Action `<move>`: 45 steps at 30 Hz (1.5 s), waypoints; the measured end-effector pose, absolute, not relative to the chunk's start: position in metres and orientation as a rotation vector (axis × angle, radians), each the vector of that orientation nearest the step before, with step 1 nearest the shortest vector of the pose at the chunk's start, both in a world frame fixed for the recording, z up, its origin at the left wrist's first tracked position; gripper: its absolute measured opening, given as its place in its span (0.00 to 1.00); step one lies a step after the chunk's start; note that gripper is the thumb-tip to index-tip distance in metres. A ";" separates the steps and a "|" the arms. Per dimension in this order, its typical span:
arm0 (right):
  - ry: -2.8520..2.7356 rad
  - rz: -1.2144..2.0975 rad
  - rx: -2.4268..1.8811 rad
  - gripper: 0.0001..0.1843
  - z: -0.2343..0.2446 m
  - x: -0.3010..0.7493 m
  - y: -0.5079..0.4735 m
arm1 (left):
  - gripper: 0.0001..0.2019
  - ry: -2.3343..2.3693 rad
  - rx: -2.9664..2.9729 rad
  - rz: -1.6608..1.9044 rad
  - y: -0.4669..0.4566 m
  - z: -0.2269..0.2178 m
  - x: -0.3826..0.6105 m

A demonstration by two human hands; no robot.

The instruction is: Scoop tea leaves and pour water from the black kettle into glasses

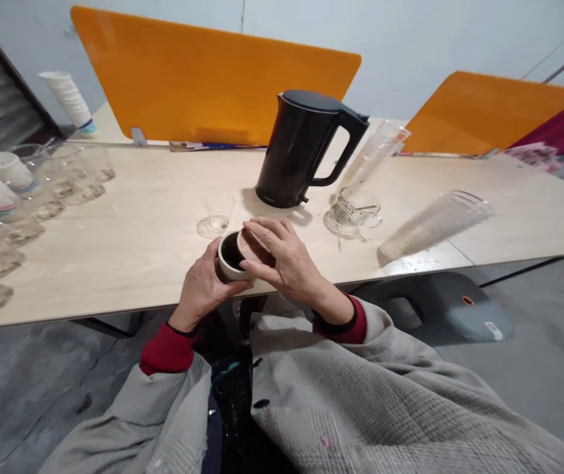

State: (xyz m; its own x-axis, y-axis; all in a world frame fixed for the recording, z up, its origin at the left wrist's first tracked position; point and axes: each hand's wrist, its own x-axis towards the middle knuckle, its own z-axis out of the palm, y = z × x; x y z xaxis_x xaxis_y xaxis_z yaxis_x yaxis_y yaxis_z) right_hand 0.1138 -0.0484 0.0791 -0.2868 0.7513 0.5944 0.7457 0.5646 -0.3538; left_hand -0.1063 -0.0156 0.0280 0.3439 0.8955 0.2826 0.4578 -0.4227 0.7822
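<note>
Both hands meet near the front edge of a pale wooden table (133,260). The left hand (203,289) grips a white ceramic cup (226,266) with a dark interior, its fingers (237,285) curled around the outer wall and lying under the cup's near side. The right hand (284,253) is clenched on a round wooden lid (255,247), with its fingers (262,229) spread over the top and wrapped past the lid's edge. The lid sits off-centre on the cup's rim, so part of the dark inside shows (whether the cup touches the table is hard to tell from this angle).

Just beyond the hands stand a clear stemmed glass (216,217) and a black electric kettle (294,150). To the right are a ribbed glass dish (353,212) and 2 stacks of clear plastic cups (432,225), 1 lying down and 1 leaning. Rows of glass tumblers (72,174) and striped white cups (0,172) fill the left side, and 2 orange desk dividers (207,72) rise behind the table. Red cuffs (341,322) show from a grey coat (360,388).
</note>
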 end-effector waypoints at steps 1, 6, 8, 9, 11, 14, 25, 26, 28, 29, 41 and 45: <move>-2.109 -0.015 -1.210 0.38 0.083 0.108 -0.049 | 0.49 1.173 2.031 0.960 -0.017 0.028 -0.106; -2.286 -0.120 -1.339 0.38 0.095 0.095 -0.050 | 0.48 1.140 2.106 0.987 -0.016 0.023 -0.107; -2.331 -0.137 -1.368 0.38 0.099 0.091 -0.049 | 0.48 1.140 2.138 0.991 -0.015 0.019 -0.107; -2.351 -0.137 -1.382 0.37 0.100 0.089 -0.048 | 0.48 1.145 2.151 0.994 -0.015 0.017 -0.107; -2.387 -0.129 -1.405 0.35 0.102 0.085 -0.046 | 0.48 1.163 2.167 1.002 -0.014 0.013 -0.106; -2.420 -0.113 -1.406 0.35 0.100 0.081 -0.044 | 0.48 1.167 2.181 1.007 -0.013 0.010 -0.106; -2.325 -0.022 -1.384 0.43 0.076 0.081 -0.040 | 0.49 1.124 2.170 1.002 -0.012 0.011 -0.108; -2.316 -0.002 -1.378 0.44 0.075 0.082 -0.039 | 0.50 1.122 2.153 0.990 -0.012 0.012 -0.108; -2.295 0.038 -1.343 0.45 0.073 0.087 -0.037 | 0.53 1.100 2.123 0.970 -0.010 0.015 -0.109; -2.279 0.055 -1.320 0.44 0.073 0.091 -0.035 | 0.54 1.077 2.110 0.967 -0.009 0.016 -0.110; -1.884 -0.354 -1.498 0.37 0.109 0.155 0.092 | 0.49 0.980 2.291 0.945 -0.001 0.004 -0.113; -1.894 -0.257 -1.512 0.38 0.105 0.140 0.159 | 0.48 0.984 2.299 0.941 -0.002 0.003 -0.113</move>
State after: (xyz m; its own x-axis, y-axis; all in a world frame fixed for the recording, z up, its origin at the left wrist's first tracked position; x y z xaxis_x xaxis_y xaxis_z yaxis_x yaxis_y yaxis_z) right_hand 0.1403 0.1591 0.1048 -0.0838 0.7816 0.6182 0.9178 0.3021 -0.2575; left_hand -0.1125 -0.0023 0.0034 0.5090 0.7586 0.4068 0.4399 -0.6354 0.6346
